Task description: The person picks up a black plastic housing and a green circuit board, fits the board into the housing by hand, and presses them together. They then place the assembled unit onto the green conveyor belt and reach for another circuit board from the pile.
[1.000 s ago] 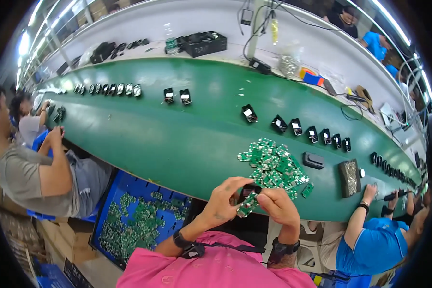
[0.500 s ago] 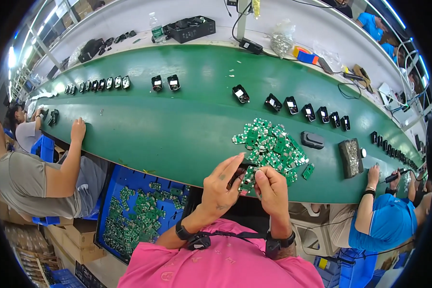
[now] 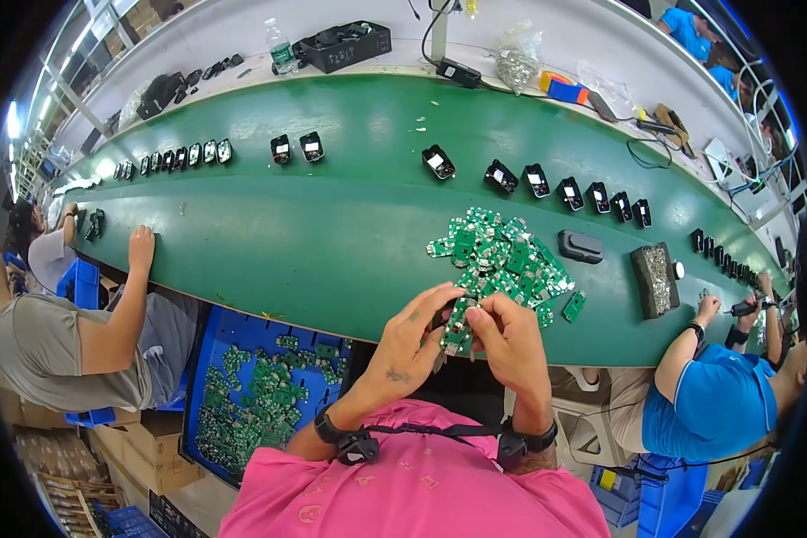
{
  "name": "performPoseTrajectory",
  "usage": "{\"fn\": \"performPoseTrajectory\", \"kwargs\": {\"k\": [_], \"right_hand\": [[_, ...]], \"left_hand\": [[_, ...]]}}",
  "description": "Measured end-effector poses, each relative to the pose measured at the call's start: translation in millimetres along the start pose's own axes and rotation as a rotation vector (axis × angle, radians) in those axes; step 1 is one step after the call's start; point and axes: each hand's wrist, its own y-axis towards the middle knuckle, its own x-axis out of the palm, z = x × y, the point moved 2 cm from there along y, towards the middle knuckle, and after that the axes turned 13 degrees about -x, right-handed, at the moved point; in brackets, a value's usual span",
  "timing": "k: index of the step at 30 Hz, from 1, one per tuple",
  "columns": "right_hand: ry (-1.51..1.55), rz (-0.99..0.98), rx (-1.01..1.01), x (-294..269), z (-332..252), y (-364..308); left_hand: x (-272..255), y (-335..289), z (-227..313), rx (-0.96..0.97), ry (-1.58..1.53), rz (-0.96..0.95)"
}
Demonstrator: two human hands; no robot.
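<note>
Close to my body at the table's near edge, both hands meet around a small green circuit board [image 3: 457, 328]. My left hand [image 3: 407, 339] is closed about its left side, with a dark part partly showing behind the fingers. My right hand [image 3: 513, 348] pinches the board's right side, the thumb lying on its upper face. Just beyond my fingers lies a heap of green circuit boards [image 3: 516, 260] on the green table [image 3: 287, 238]. One loose circuit board [image 3: 574, 307] rests at the heap's right.
Black open housings [image 3: 536, 181] stand in a row beyond the heap. Right of it are a dark grey case [image 3: 581, 247] and a speckled block [image 3: 655, 282]. A blue bin [image 3: 208, 354] with more boards sits below the table at left. Co-workers sit on both sides.
The board in my hands has turned more upright and shifted slightly up. My right hand has moved a little, its thumb now higher. The whole view has shifted slightly.
</note>
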Motion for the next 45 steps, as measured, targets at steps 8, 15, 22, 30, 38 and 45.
{"fn": "performPoseTrajectory", "kwargs": {"k": [8, 15, 22, 30, 38, 45], "right_hand": [[0.129, 0.165, 0.023, 17, 2, -4], [0.443, 0.167, 0.127, 22, 14, -15], [-0.032, 0.149, 0.024, 16, 2, -9], [-0.033, 0.194, 0.072, 23, 5, -10], [-0.254, 0.172, -0.037, 23, 3, -7], [-0.309, 0.138, -0.178, 30, 1, -6]], "left_hand": [[10, 4, -3, -0.097, -0.234, 0.14], [9, 2, 1, 0.009, -0.106, 0.258], [7, 4, -12, -0.165, -0.442, 0.074], [1, -2, -3, -0.242, -0.382, 0.047], [5, -4, -1, -0.184, -0.221, 0.15], [2, 1, -11, -0.111, -0.129, 0.17]]}}
